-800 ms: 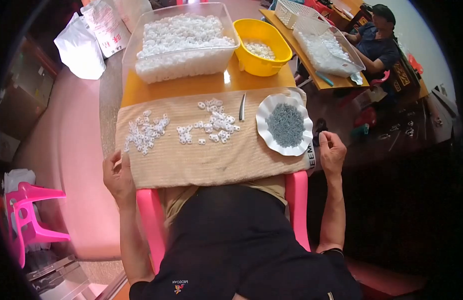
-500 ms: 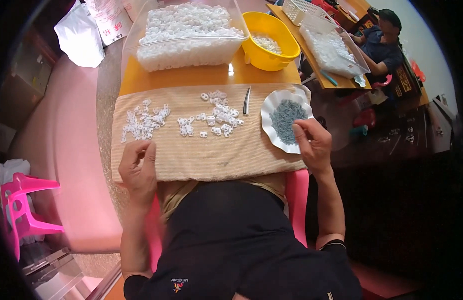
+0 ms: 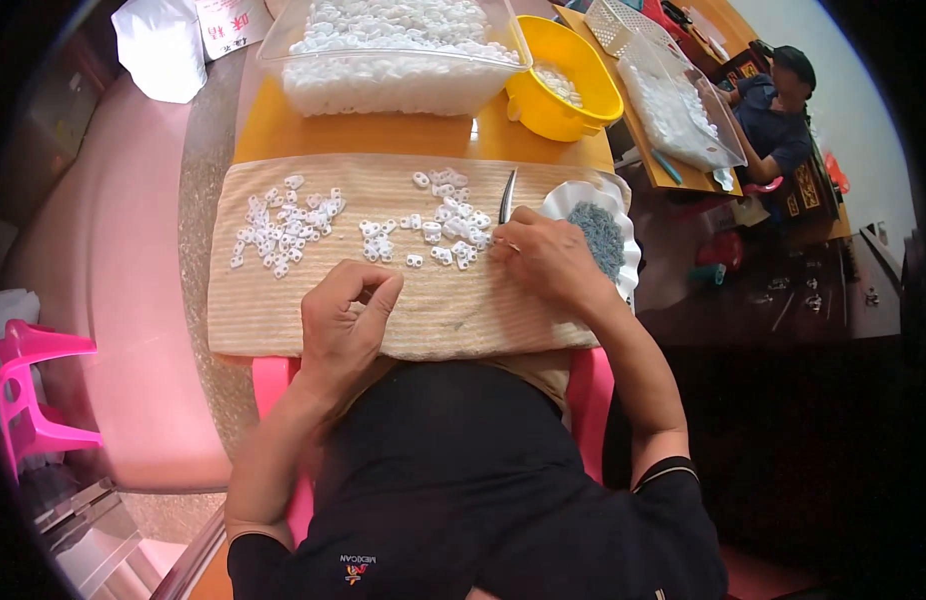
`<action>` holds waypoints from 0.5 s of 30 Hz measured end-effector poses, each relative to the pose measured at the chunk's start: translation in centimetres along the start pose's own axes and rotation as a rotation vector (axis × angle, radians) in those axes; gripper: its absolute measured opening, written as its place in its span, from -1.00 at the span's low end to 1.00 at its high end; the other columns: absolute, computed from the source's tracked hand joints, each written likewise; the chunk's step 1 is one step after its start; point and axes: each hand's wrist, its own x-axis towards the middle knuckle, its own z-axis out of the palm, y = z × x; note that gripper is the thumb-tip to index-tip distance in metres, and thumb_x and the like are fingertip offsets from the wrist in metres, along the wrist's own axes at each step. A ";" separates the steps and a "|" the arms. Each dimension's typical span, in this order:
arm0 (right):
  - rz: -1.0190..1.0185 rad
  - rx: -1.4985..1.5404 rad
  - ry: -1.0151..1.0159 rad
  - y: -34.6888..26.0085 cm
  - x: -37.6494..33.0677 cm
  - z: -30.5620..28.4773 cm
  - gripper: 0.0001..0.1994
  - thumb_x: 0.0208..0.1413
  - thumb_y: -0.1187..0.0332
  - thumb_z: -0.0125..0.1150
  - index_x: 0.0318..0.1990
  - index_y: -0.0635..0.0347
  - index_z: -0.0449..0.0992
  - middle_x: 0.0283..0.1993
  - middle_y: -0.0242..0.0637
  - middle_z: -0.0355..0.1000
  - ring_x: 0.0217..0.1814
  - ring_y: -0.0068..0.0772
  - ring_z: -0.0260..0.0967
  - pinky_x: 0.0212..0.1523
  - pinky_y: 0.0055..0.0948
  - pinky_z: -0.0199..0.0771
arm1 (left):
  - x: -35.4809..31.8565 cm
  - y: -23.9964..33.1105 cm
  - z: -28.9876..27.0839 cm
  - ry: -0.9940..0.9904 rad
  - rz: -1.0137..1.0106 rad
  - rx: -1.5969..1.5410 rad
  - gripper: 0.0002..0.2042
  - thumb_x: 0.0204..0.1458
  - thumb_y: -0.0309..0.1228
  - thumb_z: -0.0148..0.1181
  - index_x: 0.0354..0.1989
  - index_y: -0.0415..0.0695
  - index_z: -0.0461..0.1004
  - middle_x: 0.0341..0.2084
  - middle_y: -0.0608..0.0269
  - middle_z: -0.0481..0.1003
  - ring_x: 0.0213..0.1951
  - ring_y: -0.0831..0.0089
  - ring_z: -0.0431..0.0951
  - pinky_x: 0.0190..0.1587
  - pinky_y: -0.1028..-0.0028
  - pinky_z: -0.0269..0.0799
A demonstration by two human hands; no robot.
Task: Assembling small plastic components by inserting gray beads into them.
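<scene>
My left hand (image 3: 348,315) hovers over the near part of the striped towel (image 3: 283,335), thumb and forefinger pinched together; whatever they hold is too small to make out. My right hand (image 3: 553,258) is also pinched, at the right edge of the middle cluster of white two-holed plastic pieces (image 3: 458,222). Its fingertips hide what is between them. Just beyond it lies a slim, pointed, curved tool like tweezers (image 3: 508,195). A white wavy-rimmed dish (image 3: 631,240) holds many small grey-blue pieces (image 3: 595,232), partly behind my right hand. Another group of white pieces (image 3: 283,228) lies on the left.
Beyond the towel stand a clear bin (image 3: 403,80) full of white pieces and a yellow basin (image 3: 543,118). At far right a person (image 3: 773,110) sits by another bin (image 3: 673,110). A pink stool (image 3: 38,390) is on the left floor.
My right hand has moved left from over the dish to the middle white pieces. My left hand has shifted right, away from the left group. The view has shifted slightly.
</scene>
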 end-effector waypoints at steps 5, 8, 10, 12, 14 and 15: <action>0.057 -0.052 -0.100 -0.4 0.7 0.3 -0.84 0.10 0.26 0.08 -0.30 0.11 0.52 -0.29 -0.20 0.42 -0.25 -0.05 0.45 -0.24 -0.15 0.41 | -0.1 -0.1 0.0 -0.015 -0.033 -0.033 -0.92 0.03 -0.53 0.22 -0.40 -0.30 0.49 -0.52 0.20 0.47 -0.49 0.53 0.44 -0.41 0.54 0.35; 0.087 -0.096 -0.103 -0.1 1.0 1.0 -0.83 0.11 0.26 0.06 -0.33 0.12 0.50 -0.29 -0.21 0.42 -0.25 -0.05 0.45 -0.25 -0.16 0.41 | -0.2 0.0 0.2 -0.028 -0.058 -0.055 -0.91 0.04 -0.52 0.22 -0.40 -0.30 0.50 -0.53 0.23 0.46 -0.49 0.56 0.43 -0.41 0.56 0.35; 0.080 -0.122 -0.108 -0.1 1.0 1.0 -0.84 0.11 0.27 0.06 -0.34 0.13 0.50 -0.29 -0.21 0.42 -0.25 -0.05 0.45 -0.26 -0.17 0.41 | -0.4 0.0 0.1 -0.048 -0.099 -0.071 -0.90 0.07 -0.50 0.22 -0.39 -0.28 0.49 -0.52 0.34 0.45 -0.46 0.64 0.40 -0.38 0.61 0.32; 0.073 -0.147 -0.112 -0.1 0.8 1.1 -0.84 0.11 0.28 0.06 -0.35 0.15 0.50 -0.30 -0.21 0.42 -0.26 -0.05 0.44 -0.27 -0.18 0.41 | -0.5 0.0 0.1 -0.068 -0.140 -0.086 -0.90 0.09 -0.48 0.21 -0.37 -0.26 0.49 -0.51 0.45 0.44 -0.43 0.73 0.37 -0.35 0.67 0.30; -0.008 0.001 0.056 -0.1 0.3 1.1 -0.86 0.09 0.32 0.09 -0.38 0.17 0.49 -0.33 -0.20 0.43 -0.28 -0.06 0.44 -0.28 -0.19 0.41 | -0.6 0.1 0.2 -0.096 -0.215 -0.154 -0.91 0.09 -0.48 0.21 -0.37 -0.24 0.49 -0.53 0.49 0.43 -0.44 0.75 0.35 -0.37 0.68 0.29; -0.012 0.001 0.055 -0.4 0.0 1.1 -0.86 0.09 0.32 0.09 -0.38 0.17 0.49 -0.33 -0.20 0.43 -0.28 -0.06 0.44 -0.28 -0.19 0.41 | -0.7 0.1 0.3 -0.092 -0.216 -0.154 -0.91 0.09 -0.48 0.21 -0.37 -0.24 0.49 -0.53 0.49 0.43 -0.44 0.75 0.35 -0.37 0.68 0.29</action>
